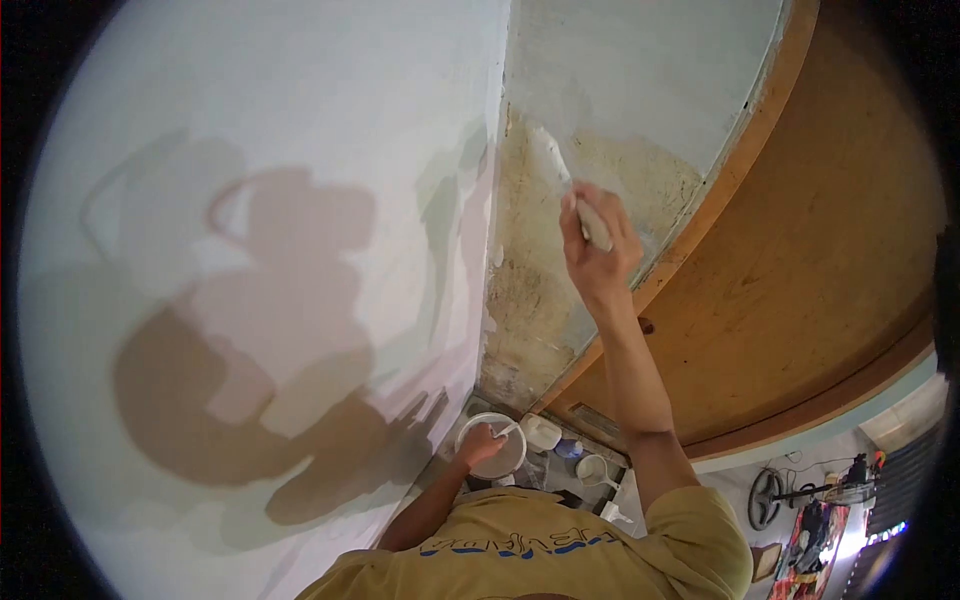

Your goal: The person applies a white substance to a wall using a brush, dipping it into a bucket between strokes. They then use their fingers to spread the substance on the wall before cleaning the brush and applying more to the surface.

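stained wall corner [530,290] — right hand [598,250] clenched around a paintbrush [568,185], bristles pressed to the plaster; left hand [480,445] grips a white bucket's [490,448] rim lower down, near the corner.

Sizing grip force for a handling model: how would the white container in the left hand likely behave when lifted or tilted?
The white container looks rigid, an open round tub, so probably stiff. The left hand grips only its rim, so it is likely light enough for one hand. Open top: whatever it holds could spill if tilted; paint smears may make it slippery.
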Tool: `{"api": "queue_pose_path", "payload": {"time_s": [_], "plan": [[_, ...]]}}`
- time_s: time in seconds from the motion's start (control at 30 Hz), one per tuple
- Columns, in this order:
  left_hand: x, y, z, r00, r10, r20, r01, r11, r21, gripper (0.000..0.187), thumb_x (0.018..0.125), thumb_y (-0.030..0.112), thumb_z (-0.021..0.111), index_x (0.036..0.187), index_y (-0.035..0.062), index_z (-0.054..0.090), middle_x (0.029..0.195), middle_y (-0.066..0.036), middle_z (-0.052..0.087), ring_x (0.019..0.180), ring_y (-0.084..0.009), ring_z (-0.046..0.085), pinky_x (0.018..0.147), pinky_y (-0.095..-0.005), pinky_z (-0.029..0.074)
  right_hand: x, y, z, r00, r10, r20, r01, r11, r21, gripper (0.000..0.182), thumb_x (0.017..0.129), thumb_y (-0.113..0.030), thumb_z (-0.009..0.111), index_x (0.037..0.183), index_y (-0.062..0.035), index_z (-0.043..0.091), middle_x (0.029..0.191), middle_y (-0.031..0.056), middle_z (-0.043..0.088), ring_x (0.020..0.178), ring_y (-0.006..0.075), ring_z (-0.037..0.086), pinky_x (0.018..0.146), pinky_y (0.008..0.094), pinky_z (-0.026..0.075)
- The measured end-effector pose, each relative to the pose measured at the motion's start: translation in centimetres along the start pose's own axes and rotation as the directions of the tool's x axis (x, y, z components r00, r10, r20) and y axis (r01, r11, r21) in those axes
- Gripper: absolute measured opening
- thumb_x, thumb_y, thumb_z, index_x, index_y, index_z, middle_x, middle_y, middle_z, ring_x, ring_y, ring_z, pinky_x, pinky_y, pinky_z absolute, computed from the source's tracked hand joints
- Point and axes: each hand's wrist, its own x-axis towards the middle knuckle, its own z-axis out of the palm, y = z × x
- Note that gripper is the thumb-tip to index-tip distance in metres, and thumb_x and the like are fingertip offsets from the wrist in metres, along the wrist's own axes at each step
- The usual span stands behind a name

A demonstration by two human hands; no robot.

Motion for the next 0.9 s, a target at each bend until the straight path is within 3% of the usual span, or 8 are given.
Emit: {"api": "queue_pose_path", "payload": {"time_s": [0.13,0.17,0.23,0.43,0.57,0.73,0.87,0.9], "plan": [[-0.7,0.4,-0.1,0.998,0.026,-0.062,-0.027,0.999,-0.027,0.052,0.078,0.044,0.062,0.08,-0.0078,0.062,0.085,-0.029,0.063,0.085,-0.0429,0.062,0.075,-0.0479,0.049,2.2,2.1,3.3,0.969,0.118,-0.218,-0.096,0.989,0.108,0.017,0.08,0.001,0.069,0.095,0.0,0.061,0.085,0.011,0.066,0.068,0.0188,0.064,0.061,0.0269,0.051],[-0.7,0.4,-0.1,0.998,0.025,-0.061,-0.026,0.999,-0.023,0.052,0.078,0.044,0.062,0.08,-0.0078,0.062,0.085,-0.029,0.063,0.085,-0.0429,0.062,0.075,-0.0479,0.049,2.7,2.4,4.2,0.968,0.121,-0.22,-0.099,0.989,0.108,0.017,0.08,0.001,0.069,0.095,0.0,0.061,0.085,0.011,0.066,0.068,0.0188,0.064,0.061,0.0269,0.051],[-0.5,0.3,-0.1,0.999,-0.043,0.028,0.043,0.999,-0.007,0.051,0.078,0.045,0.063,0.077,-0.0069,0.062,0.083,-0.029,0.063,0.083,-0.0422,0.063,0.073,-0.0485,0.049,3.8,2.6,5.8,0.932,0.273,-0.238,-0.225,0.951,0.211,0.012,0.082,-0.002,0.069,0.092,0.0004,0.062,0.084,0.011,0.065,0.067,0.0164,0.063,0.06,0.0271,0.051],[-0.8,-1.2,-0.4,0.999,-0.028,0.026,0.027,0.999,0.038,0.053,0.077,0.047,0.063,0.078,-0.0059,0.063,0.085,-0.028,0.063,0.084,-0.0418,0.062,0.075,-0.0482,0.049,4.8,3.5,7.5,0.936,0.264,-0.234,-0.211,0.95,0.229,0.01,0.083,-0.004,0.069,0.091,-0.0005,0.063,0.082,0.0107,0.065,0.067,0.0153,0.063,0.057,0.0266,0.05],[0.0,-2.8,0.8,0.989,0.063,-0.136,-0.053,0.996,0.077,0.054,0.076,0.048,0.063,0.077,-0.0064,0.062,0.081,-0.028,0.063,0.082,-0.0429,0.062,0.074,-0.0488,0.049,3.9,3.5,4.9,0.956,0.157,-0.249,-0.142,0.987,0.077,0.011,0.083,-0.003,0.069,0.092,-0.0002,0.064,0.083,0.011,0.065,0.069,0.0135,0.063,0.057,0.0249,0.051],[0.4,-2.1,0.3,0.999,0.026,-0.034,-0.022,0.995,0.097,0.056,0.076,0.049,0.063,0.083,-0.0075,0.063,0.086,-0.029,0.063,0.086,-0.043,0.062,0.076,-0.0497,0.049,2.5,2.4,-1.3,0.875,0.4,-0.272,-0.38,0.916,0.126,0.009,0.085,-0.002,0.066,0.093,0.0035,0.064,0.086,0.0107,0.066,0.071,0.0143,0.065,0.058,0.0246,0.054],[0.2,-1.5,-0.4,0.998,0.0,0.067,-0.002,1.0,0.028,0.056,0.076,0.048,0.063,0.087,-0.0075,0.063,0.085,-0.028,0.064,0.086,-0.043,0.063,0.077,-0.0494,0.049,1.2,2.4,-6.8,0.891,0.291,-0.35,-0.285,0.956,0.069,0.009,0.087,0.0,0.063,0.092,0.0084,0.063,0.085,0.0123,0.066,0.07,0.0163,0.065,0.058,0.0254,0.055],[0.5,-2.8,0.8,0.998,0.053,-0.046,-0.05,0.997,0.06,0.054,0.076,0.048,0.064,0.083,-0.0057,0.062,0.08,-0.025,0.063,0.08,-0.0408,0.063,0.072,-0.0482,0.048,1.3,1.9,-8.0,0.903,0.225,-0.366,-0.245,0.969,-0.008,0.01,0.087,0.001,0.062,0.091,0.0103,0.062,0.085,0.0135,0.065,0.07,0.0169,0.066,0.058,0.0255,0.056]]}}
